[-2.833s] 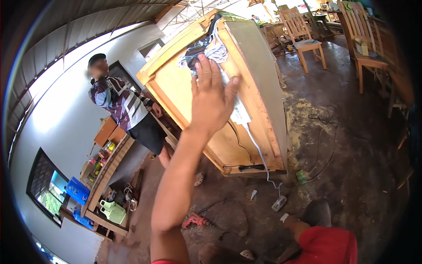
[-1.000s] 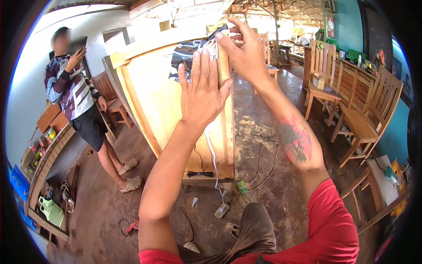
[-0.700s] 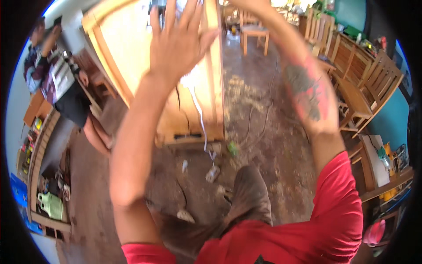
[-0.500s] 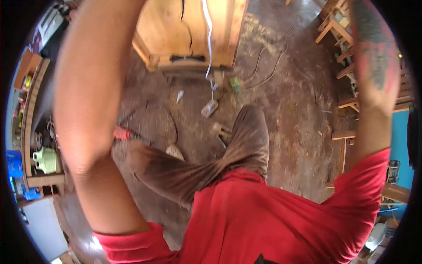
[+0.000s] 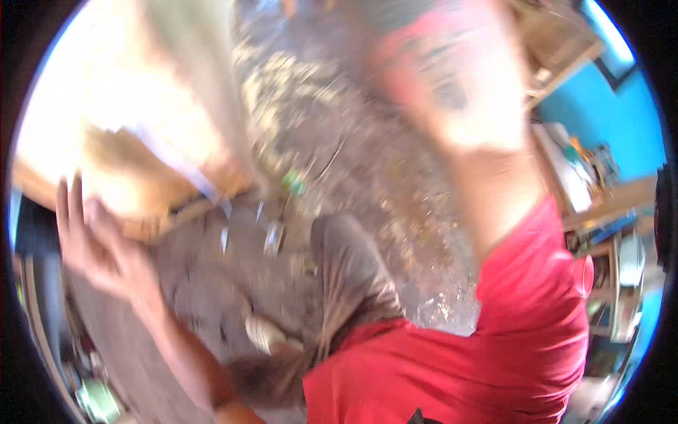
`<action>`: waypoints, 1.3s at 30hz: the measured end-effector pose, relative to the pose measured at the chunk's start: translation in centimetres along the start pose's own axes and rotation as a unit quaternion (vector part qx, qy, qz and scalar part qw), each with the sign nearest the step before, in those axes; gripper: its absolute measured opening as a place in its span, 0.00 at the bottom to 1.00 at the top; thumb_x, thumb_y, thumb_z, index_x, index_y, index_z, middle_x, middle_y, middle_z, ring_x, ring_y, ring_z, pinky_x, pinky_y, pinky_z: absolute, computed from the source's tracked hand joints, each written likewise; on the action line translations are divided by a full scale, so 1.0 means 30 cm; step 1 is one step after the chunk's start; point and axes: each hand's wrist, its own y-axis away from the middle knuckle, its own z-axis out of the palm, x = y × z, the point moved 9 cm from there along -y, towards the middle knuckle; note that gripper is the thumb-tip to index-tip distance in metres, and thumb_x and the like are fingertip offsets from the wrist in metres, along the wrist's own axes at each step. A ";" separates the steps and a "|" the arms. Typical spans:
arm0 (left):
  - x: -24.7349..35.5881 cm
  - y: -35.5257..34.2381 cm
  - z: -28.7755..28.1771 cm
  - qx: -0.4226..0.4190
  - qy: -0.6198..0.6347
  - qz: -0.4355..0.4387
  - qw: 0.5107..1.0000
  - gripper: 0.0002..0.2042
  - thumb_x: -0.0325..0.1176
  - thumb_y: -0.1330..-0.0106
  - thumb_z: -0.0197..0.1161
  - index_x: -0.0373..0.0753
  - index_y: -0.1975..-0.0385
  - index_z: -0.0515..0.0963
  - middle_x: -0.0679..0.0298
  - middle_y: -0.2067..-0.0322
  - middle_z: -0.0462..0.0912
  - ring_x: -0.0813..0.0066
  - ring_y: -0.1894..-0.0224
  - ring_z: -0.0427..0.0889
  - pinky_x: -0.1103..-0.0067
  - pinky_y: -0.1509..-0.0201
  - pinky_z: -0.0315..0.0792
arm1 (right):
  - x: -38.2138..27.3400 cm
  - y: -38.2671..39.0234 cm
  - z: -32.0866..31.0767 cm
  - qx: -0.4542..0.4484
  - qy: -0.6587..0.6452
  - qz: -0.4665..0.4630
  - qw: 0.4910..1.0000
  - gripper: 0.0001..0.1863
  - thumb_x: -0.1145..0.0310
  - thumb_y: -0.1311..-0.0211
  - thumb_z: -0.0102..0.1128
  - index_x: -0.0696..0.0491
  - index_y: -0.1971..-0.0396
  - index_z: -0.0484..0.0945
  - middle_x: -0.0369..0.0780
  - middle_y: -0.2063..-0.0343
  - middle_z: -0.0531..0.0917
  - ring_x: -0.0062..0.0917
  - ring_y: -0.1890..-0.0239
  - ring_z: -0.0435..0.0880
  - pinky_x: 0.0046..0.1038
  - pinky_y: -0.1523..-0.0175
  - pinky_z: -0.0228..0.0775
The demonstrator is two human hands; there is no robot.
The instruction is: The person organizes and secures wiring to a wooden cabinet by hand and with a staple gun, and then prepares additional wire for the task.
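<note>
My left hand point(image 5: 106, 247) is at the left, blurred by motion. Its fingers are stretched out and apart, and nothing shows in it. Just beyond it stands a pale wooden piece of furniture point(image 5: 63, 134), like a cabinet, washed out by bright light. Whether the fingertips touch its lower edge I cannot tell. A white cable point(image 5: 176, 166) runs down across the wood. My right forearm reaches up past the top edge of the picture, so the right hand is out of sight.
A white power strip point(image 5: 274, 237) lies on the worn floor point(image 5: 417, 233) beside a small green thing point(image 5: 293, 181). My foot point(image 5: 265, 333) is on the floor. Wooden shelving point(image 5: 600, 283) and a blue wall point(image 5: 586, 106) stand at the right. A pale green container point(image 5: 97, 399) is at lower left.
My left hand has come down into view from above the top edge. The view has swung right, so the cabinet now appears further left. My right forearm now crosses nearer the middle.
</note>
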 end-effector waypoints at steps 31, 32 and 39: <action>0.451 -0.651 -0.145 -0.679 0.417 -0.345 0.496 0.13 0.34 0.21 0.59 0.34 0.48 0.84 0.49 0.53 0.88 0.54 0.50 0.88 0.64 0.42 0.77 | -0.004 -0.561 -0.344 -0.096 -0.014 0.335 0.937 0.21 0.64 0.34 0.71 0.54 0.44 0.80 0.47 0.44 0.85 0.41 0.44 0.85 0.40 0.37 0.74; 0.490 -0.750 -0.070 -0.625 0.452 -0.283 0.571 0.11 0.33 0.23 0.60 0.34 0.50 0.85 0.48 0.57 0.88 0.54 0.56 0.89 0.65 0.50 0.79 | 0.036 -0.548 -0.437 -0.088 0.008 0.370 0.925 0.20 0.63 0.34 0.71 0.54 0.45 0.81 0.47 0.46 0.86 0.40 0.46 0.87 0.38 0.40 0.77; 0.824 -1.014 0.504 -0.614 0.414 -0.247 0.625 0.10 0.33 0.25 0.64 0.34 0.53 0.85 0.47 0.61 0.88 0.56 0.62 0.90 0.67 0.58 0.82 | 0.415 -0.208 -1.125 -0.056 0.058 0.628 0.774 0.18 0.62 0.29 0.67 0.55 0.45 0.82 0.50 0.52 0.88 0.38 0.51 0.90 0.36 0.50 0.83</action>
